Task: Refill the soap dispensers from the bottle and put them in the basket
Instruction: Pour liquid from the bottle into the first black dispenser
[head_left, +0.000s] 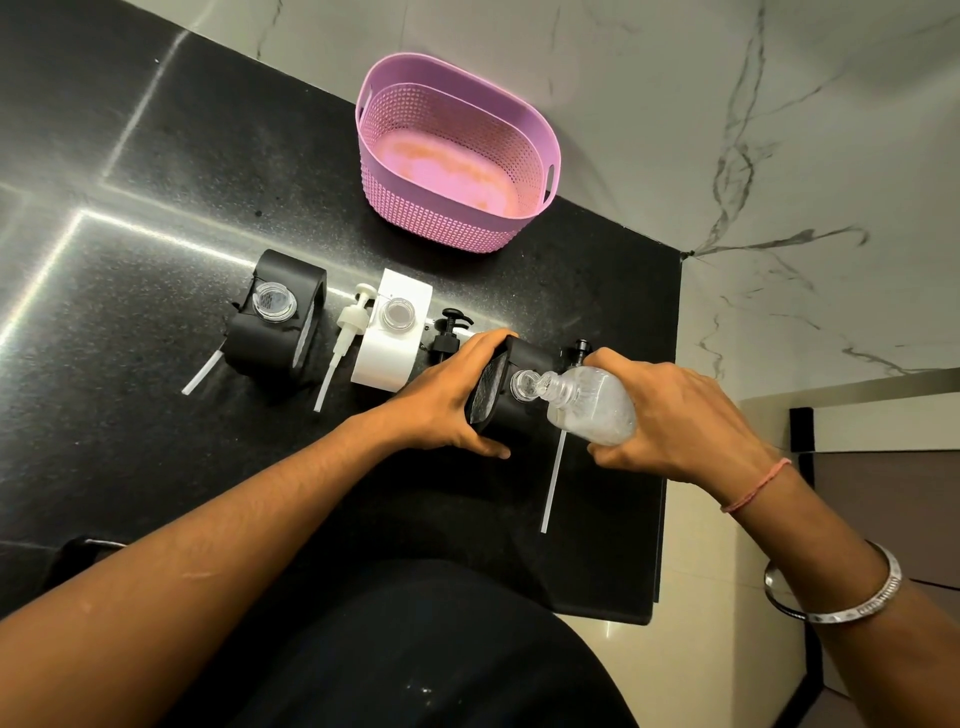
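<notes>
Three square soap dispensers stand in a row on the black counter with their necks open. My left hand (457, 400) grips the right-hand black dispenser (506, 400). My right hand (670, 421) holds a clear bottle (592, 402) tipped sideways, its mouth resting at this dispenser's neck. The white dispenser (387, 348) stands in the middle and another black dispenser (275, 319) at the left. A pink perforated basket (447, 218) sits behind them, with nothing inside.
A white pump (345, 332) with its tube lies between the left and middle dispensers. A black pump (452, 327) lies behind my left hand. A third pump head (581, 347) and white tube (553, 478) lie by the bottle. The counter's edge (667, 467) is at the right.
</notes>
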